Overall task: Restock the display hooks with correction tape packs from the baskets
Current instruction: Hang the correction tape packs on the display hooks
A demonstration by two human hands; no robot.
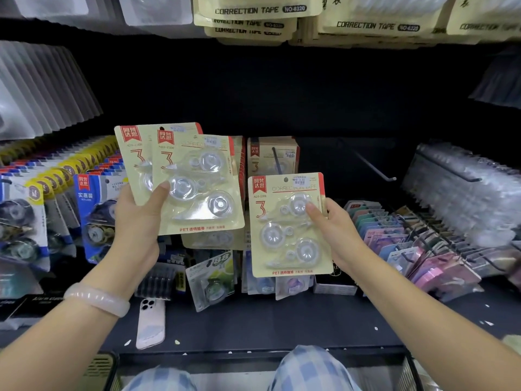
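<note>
Hang-hole [286, 180] and hook are what the coming move turns on. The right hand [334, 230] pinches a single correction tape pack [287, 224] by its right edge, thumb across the front blister, fingers hidden behind the card. The pack stands upright, long axis vertical, so its punched hole sits at the top, up and to the left of the grip. Just behind and above it hangs a short row of the same beige packs on a hook [277, 160] whose dark prong crosses the front card. To the right, a bare hook [375, 167] juts out with nothing on it. Both lie above and beyond the held pack, and the right hand is plainly the nearer one to either; which hook is the target cannot be told.

The left hand [138, 218] grips two more packs [180, 176], fanned and tilted slightly, thumb pressed on the front card's blister, palm under their lower left corner. Likely they are spare stock waiting their turn.

Judging by the layout, the pack must rise and go forward until the hole meets a prong tip; the small hole will demand careful aim.

A phone [150, 323] lies on the dark shelf [282, 320] below.
</note>
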